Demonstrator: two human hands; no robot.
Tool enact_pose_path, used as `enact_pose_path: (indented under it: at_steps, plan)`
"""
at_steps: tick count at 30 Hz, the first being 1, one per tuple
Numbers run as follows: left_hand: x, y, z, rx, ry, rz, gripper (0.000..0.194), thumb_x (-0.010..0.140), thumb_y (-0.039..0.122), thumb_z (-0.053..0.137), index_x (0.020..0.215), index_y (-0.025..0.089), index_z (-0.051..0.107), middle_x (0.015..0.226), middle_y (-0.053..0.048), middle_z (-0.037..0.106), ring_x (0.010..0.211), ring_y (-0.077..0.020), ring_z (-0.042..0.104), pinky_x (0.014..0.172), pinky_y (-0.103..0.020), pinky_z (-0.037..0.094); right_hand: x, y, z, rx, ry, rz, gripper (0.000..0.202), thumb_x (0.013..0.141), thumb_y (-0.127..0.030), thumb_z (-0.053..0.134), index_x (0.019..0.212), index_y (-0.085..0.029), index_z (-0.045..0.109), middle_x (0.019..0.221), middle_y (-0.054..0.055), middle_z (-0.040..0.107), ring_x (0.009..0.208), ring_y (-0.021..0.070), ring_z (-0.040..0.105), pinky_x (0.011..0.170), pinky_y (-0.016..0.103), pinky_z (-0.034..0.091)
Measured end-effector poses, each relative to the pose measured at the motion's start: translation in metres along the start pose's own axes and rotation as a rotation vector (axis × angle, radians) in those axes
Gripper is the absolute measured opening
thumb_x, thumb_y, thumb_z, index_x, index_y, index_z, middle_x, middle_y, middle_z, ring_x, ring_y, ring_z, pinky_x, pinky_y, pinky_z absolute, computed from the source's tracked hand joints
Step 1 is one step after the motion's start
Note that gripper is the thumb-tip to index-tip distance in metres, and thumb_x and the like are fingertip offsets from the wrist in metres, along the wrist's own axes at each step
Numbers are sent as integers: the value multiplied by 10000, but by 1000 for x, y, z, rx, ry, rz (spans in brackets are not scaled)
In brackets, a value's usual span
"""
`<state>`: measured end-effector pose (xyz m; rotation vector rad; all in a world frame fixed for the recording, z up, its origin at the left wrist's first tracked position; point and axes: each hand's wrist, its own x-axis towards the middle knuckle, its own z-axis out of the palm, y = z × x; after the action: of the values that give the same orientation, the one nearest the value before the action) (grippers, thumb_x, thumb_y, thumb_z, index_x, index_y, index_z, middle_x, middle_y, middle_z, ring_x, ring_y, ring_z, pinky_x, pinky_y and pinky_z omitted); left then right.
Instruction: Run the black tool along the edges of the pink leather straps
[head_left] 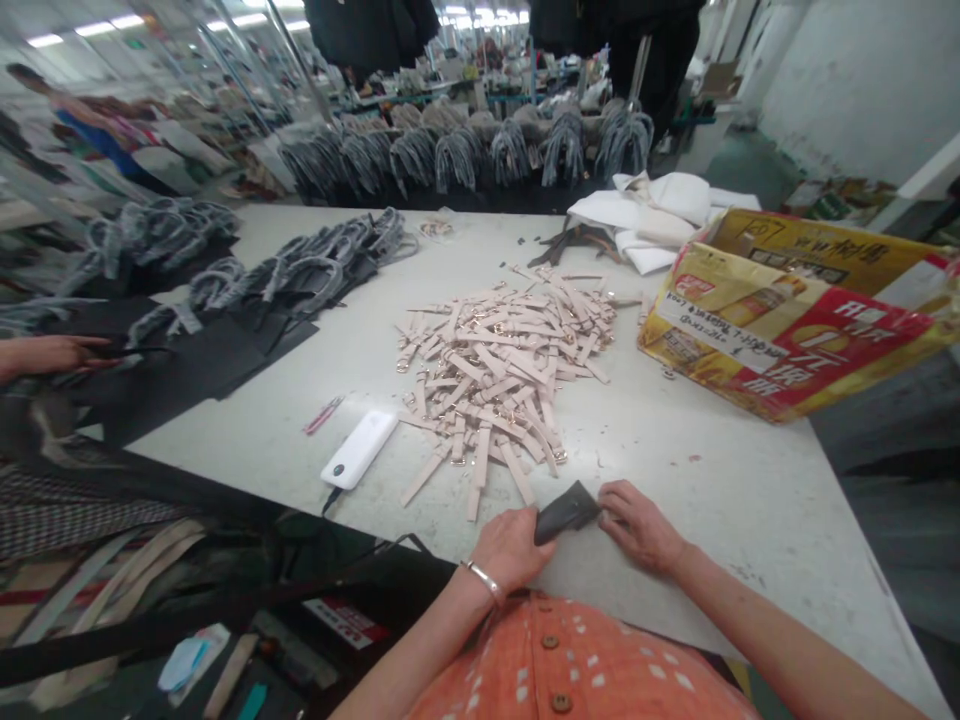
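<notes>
Near the table's front edge, my left hand (511,548), with a silver bangle at the wrist, is closed round one end of a small dark grey piece (568,510). My right hand (637,524) is at the other end of that piece, its fingers curled and its fingertips near the corner; whether they grip anything is too small to tell. Just beyond my hands lies a large heap of pale pink straps (499,365) with small metal buckles.
A white power bank (361,449) with a cable and a red cutter (324,414) lie left of the heap. At the right stands a yellow and red carton (780,330). Dark panels with grey braided handles (292,270) cover the left side, near another person's hand (64,354).
</notes>
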<state>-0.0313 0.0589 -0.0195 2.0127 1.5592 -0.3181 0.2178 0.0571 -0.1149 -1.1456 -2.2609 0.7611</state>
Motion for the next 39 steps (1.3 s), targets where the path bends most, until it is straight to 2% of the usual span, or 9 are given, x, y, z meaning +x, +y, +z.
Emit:
enact_pose_path:
  at_steps: [4,10,14,18,21,25,29,34,39]
  plan:
    - [5,2,0,-8,29,-41,341,782,439,474,974,188,603,929,-86,677,890,-226,630,721,-276,450,1,-1,-1,8,-3,6,170,876,-246,485,1029,-196,540,1002,106,545,964,222,497,841,379,452]
    - [-15,-10,-2,6,41,-115,335,790,435,449,946,178,598,889,-98,676,854,-236,635,688,-286,449,0,-1,-1,21,-2,25,143,888,-261,472,979,-196,561,931,86,550,888,202,509,778,338,450]
    - [-22,0,4,-3,19,-101,301,763,428,484,922,204,608,870,-70,681,853,-223,634,700,-274,444,2,-2,-2,17,-19,36,154,890,-281,474,976,-200,573,911,77,554,869,193,513,768,319,438]
    - [-16,8,10,-13,30,-134,318,765,437,479,947,208,605,890,-70,682,857,-223,635,698,-274,443,4,-3,-1,-25,-44,64,131,883,-247,467,939,-196,574,899,68,547,871,193,507,777,316,416]
    - [-13,4,9,-16,52,-180,342,778,447,461,964,196,599,901,-82,681,867,-227,635,699,-276,443,5,-3,1,-72,-59,101,101,852,-230,506,914,-193,577,888,64,544,872,202,503,770,320,398]
    - [-23,-3,5,-20,59,-202,335,779,434,456,951,186,601,893,-92,683,871,-238,633,709,-289,447,3,-5,4,-123,-66,161,95,816,-203,544,903,-195,583,878,56,541,846,204,506,738,316,383]
    - [-33,1,6,-42,34,-180,307,759,430,488,920,200,613,881,-70,685,841,-222,639,684,-271,449,1,-7,5,-128,-75,186,112,817,-197,547,923,-204,583,884,49,533,848,196,510,743,304,390]
    - [-26,11,9,-71,24,-176,301,758,416,500,930,200,619,899,-68,685,856,-223,640,697,-272,450,1,-5,5,-109,-84,175,111,829,-203,534,931,-212,577,888,46,530,859,195,515,757,307,406]
    - [-19,7,7,-81,39,-203,359,798,433,449,1000,177,597,962,-99,677,904,-234,628,732,-287,442,0,-3,6,-92,-77,169,105,835,-203,519,930,-210,563,899,51,529,867,200,516,759,318,413]
